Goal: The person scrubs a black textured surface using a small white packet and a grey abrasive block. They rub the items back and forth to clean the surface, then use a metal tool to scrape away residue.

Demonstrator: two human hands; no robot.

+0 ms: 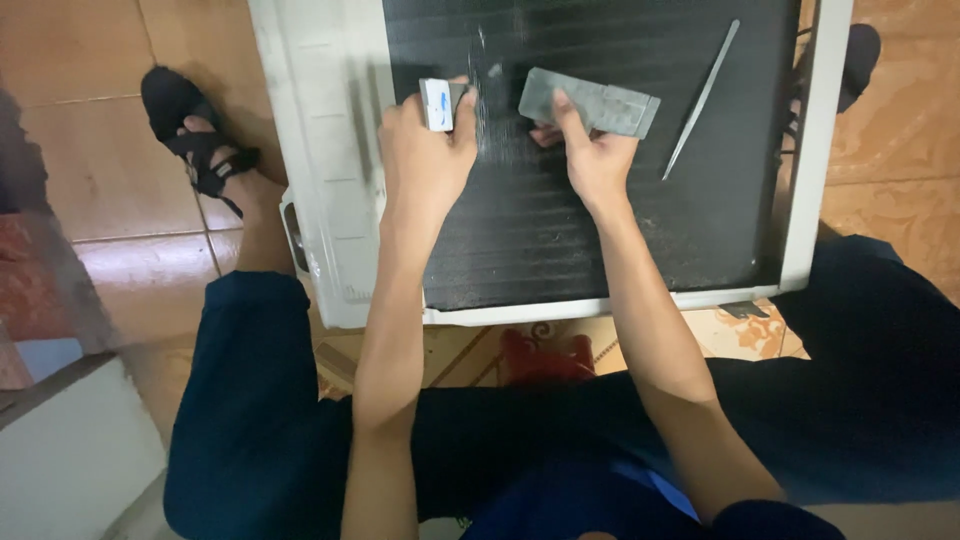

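A white-framed air-conditioner unit (330, 150) lies flat on the floor with its black finned coil (560, 230) facing up. My left hand (425, 150) grips a small white and dark block-shaped tool (440, 103) pressed against the fins near the coil's upper left. My right hand (592, 150) holds a flat grey rectangular piece (600, 103) against the fins just to the right. A scratched, lighter patch of fins (492, 110) shows between the two hands.
Long metal tweezers (702, 98) lie on the coil at the upper right. My legs in dark blue trousers (250, 400) frame the unit, a foot in a black sandal (195, 135) at left. Tiled floor and a red patterned mat (545, 355) lie below.
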